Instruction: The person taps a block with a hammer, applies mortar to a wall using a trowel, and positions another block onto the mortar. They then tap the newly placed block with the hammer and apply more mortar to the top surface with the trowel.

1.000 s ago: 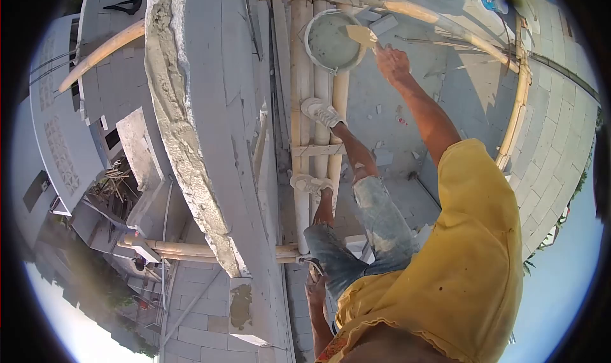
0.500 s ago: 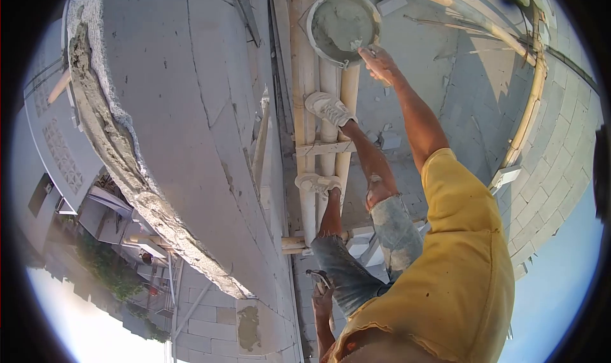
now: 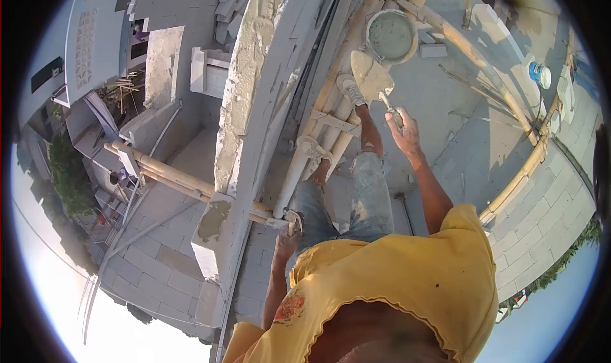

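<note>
One trowel (image 3: 371,76) is in view, and one round bucket (image 3: 391,36) of grey mortar, which stands at the far end of the bamboo scaffold poles (image 3: 331,118). The right hand (image 3: 405,132) is closed around the trowel's handle, arm stretched forward and slightly bent at the elbow, wrist turned so the blade points away toward the bucket. The blade carries a load of grey mortar and hangs just near of the bucket's rim, apart from it, above the far shoe (image 3: 349,89).

Two shoes show, one on each foot; the near shoe (image 3: 314,150) rests on the poles beside a short crosspiece. The left hand (image 3: 287,236) is low at the person's side, arm hanging down beside the yellow shirt (image 3: 394,280). It appears curled around something small with a pale metal end, though the view is too small to tell what it is or how firm the grip is.

Left of the poles rises one block wall (image 3: 254,102), its top edge spread with a rough bed of mortar. One small blue and white container (image 3: 540,74) sits on the concrete floor (image 3: 458,127) far to the right.
</note>
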The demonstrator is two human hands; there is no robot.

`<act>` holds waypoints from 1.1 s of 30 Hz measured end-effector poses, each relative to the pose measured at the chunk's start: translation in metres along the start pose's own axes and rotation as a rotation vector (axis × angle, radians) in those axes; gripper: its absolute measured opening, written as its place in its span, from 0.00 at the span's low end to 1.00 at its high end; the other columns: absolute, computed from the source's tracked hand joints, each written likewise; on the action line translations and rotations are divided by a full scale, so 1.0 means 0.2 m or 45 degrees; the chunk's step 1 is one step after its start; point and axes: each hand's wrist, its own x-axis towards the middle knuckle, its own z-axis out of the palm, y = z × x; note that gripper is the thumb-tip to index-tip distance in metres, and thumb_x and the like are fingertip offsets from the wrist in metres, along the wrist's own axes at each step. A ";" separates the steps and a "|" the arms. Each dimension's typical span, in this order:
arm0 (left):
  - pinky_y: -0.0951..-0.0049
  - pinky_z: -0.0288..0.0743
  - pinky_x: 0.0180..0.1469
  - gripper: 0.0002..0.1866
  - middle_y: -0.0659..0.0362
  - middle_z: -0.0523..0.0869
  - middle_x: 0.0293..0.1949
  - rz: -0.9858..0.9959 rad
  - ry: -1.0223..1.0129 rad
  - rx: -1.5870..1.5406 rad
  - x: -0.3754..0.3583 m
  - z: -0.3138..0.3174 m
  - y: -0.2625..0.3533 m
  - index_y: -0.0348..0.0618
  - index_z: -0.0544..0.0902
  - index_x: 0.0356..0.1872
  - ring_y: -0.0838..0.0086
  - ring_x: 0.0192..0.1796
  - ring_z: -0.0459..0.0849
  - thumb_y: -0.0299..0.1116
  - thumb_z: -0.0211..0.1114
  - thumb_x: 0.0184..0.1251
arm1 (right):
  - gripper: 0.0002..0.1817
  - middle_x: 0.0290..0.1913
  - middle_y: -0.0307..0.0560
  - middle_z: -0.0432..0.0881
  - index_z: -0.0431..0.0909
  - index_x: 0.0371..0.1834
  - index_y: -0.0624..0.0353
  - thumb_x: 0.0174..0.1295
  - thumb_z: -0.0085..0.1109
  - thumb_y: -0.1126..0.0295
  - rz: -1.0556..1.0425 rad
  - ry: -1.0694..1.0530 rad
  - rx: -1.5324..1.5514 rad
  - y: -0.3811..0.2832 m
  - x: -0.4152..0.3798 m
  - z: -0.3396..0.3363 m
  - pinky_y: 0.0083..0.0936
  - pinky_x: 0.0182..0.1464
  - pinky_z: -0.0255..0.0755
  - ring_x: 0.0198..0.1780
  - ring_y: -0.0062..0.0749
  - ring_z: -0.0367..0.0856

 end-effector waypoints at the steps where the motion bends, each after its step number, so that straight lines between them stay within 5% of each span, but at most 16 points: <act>1: 0.68 0.77 0.45 0.16 0.59 0.88 0.37 -0.054 -0.039 0.185 -0.07 -0.06 0.07 0.40 0.84 0.55 0.76 0.40 0.82 0.34 0.65 0.70 | 0.22 0.33 0.54 0.86 0.79 0.50 0.65 0.68 0.67 0.54 0.019 -0.161 0.091 -0.18 -0.11 0.00 0.41 0.43 0.77 0.37 0.49 0.85; 4: 0.63 0.77 0.45 0.19 0.54 0.88 0.36 0.209 0.105 0.188 -0.12 -0.13 -0.17 0.44 0.85 0.55 0.68 0.39 0.84 0.39 0.67 0.66 | 0.21 0.37 0.55 0.87 0.79 0.51 0.65 0.68 0.67 0.57 -0.167 -0.433 0.364 -0.75 -0.42 0.06 0.40 0.44 0.77 0.40 0.49 0.87; 7: 0.60 0.77 0.44 0.18 0.50 0.87 0.34 -0.086 0.169 0.211 -0.22 -0.20 -0.28 0.44 0.86 0.53 0.62 0.37 0.85 0.41 0.67 0.66 | 0.22 0.41 0.58 0.87 0.80 0.52 0.66 0.66 0.69 0.58 -0.469 -0.491 0.380 -1.11 -0.74 0.31 0.39 0.46 0.79 0.42 0.51 0.87; 8: 0.57 0.76 0.43 0.16 0.46 0.86 0.33 0.100 0.230 0.131 -0.31 -0.22 -0.23 0.44 0.87 0.50 0.60 0.36 0.85 0.41 0.66 0.66 | 0.22 0.43 0.59 0.87 0.80 0.52 0.66 0.65 0.70 0.58 -0.477 -0.544 0.397 -1.16 -0.83 0.42 0.39 0.47 0.79 0.43 0.52 0.87; 10: 0.58 0.76 0.43 0.17 0.47 0.86 0.33 -0.014 0.328 0.080 -0.29 -0.21 -0.40 0.44 0.87 0.50 0.60 0.35 0.84 0.41 0.66 0.67 | 0.23 0.44 0.59 0.87 0.81 0.51 0.66 0.64 0.72 0.57 -0.533 -0.592 0.401 -1.28 -1.02 0.62 0.38 0.49 0.79 0.46 0.54 0.87; 11: 0.58 0.76 0.43 0.17 0.47 0.86 0.33 -0.076 0.369 0.063 -0.25 -0.20 -0.54 0.44 0.86 0.51 0.60 0.35 0.84 0.41 0.66 0.67 | 0.24 0.44 0.58 0.87 0.81 0.51 0.65 0.63 0.72 0.56 -0.568 -0.592 0.397 -1.30 -1.11 0.73 0.39 0.49 0.79 0.46 0.54 0.86; 12: 0.59 0.77 0.45 0.16 0.50 0.87 0.35 0.255 0.362 -0.278 -0.14 -0.16 -0.90 0.42 0.86 0.50 0.63 0.36 0.84 0.39 0.65 0.67 | 0.24 0.44 0.57 0.87 0.81 0.51 0.64 0.62 0.73 0.56 -0.598 -0.589 0.395 -1.31 -1.19 0.83 0.39 0.49 0.79 0.46 0.53 0.86; 15: 0.62 0.77 0.48 0.15 0.53 0.89 0.40 0.287 0.359 -0.431 -0.25 -0.13 -1.08 0.40 0.85 0.51 0.66 0.40 0.85 0.35 0.65 0.67 | 0.25 0.44 0.55 0.83 0.77 0.49 0.63 0.61 0.75 0.55 -0.594 -0.531 0.271 -1.36 -1.45 1.08 0.41 0.47 0.78 0.45 0.54 0.84; 20: 0.64 0.78 0.52 0.16 0.53 0.90 0.42 -0.214 0.282 -0.300 -0.49 -0.11 -1.11 0.39 0.85 0.51 0.66 0.46 0.86 0.32 0.67 0.63 | 0.27 0.45 0.56 0.74 0.68 0.47 0.60 0.58 0.78 0.60 -0.625 -0.503 0.061 -1.40 -1.68 1.24 0.43 0.46 0.76 0.47 0.56 0.79; 24: 0.64 0.78 0.54 0.18 0.53 0.89 0.43 -0.138 0.160 -0.390 -0.39 -0.02 -1.59 0.39 0.85 0.51 0.66 0.48 0.86 0.32 0.69 0.60 | 0.27 0.44 0.54 0.79 0.70 0.50 0.60 0.59 0.77 0.59 -0.697 -0.453 0.140 -1.22 -1.70 1.02 0.43 0.45 0.77 0.46 0.52 0.83; 28: 0.61 0.78 0.55 0.18 0.52 0.89 0.43 0.477 0.226 0.943 -0.34 -0.07 -1.59 0.39 0.85 0.51 0.61 0.48 0.86 0.33 0.71 0.60 | 0.27 0.46 0.57 0.79 0.69 0.51 0.61 0.59 0.76 0.61 -0.509 -0.554 0.116 -1.16 -1.61 0.75 0.44 0.47 0.76 0.47 0.56 0.81; 31: 0.59 0.78 0.55 0.17 0.49 0.87 0.40 0.003 0.183 -0.167 -0.23 -0.13 -1.38 0.40 0.85 0.50 0.54 0.48 0.86 0.34 0.71 0.61 | 0.27 0.47 0.59 0.79 0.69 0.51 0.62 0.59 0.75 0.62 -0.392 -0.564 0.077 -1.27 -1.47 0.81 0.45 0.49 0.75 0.47 0.59 0.81; 32: 0.60 0.78 0.50 0.13 0.53 0.86 0.35 0.260 0.362 -0.060 -0.18 -0.11 -1.38 0.40 0.85 0.46 0.58 0.44 0.85 0.32 0.70 0.62 | 0.27 0.46 0.59 0.79 0.70 0.51 0.62 0.59 0.75 0.61 -0.422 -0.563 0.067 -1.31 -1.44 0.86 0.45 0.49 0.75 0.46 0.59 0.80; 33: 0.60 0.77 0.49 0.12 0.55 0.85 0.34 0.226 0.333 -0.080 -0.19 -0.11 -1.35 0.40 0.85 0.46 0.62 0.43 0.85 0.31 0.69 0.63 | 0.27 0.44 0.59 0.79 0.70 0.52 0.62 0.59 0.75 0.61 -0.446 -0.569 0.060 -1.35 -1.44 0.90 0.45 0.50 0.75 0.45 0.59 0.80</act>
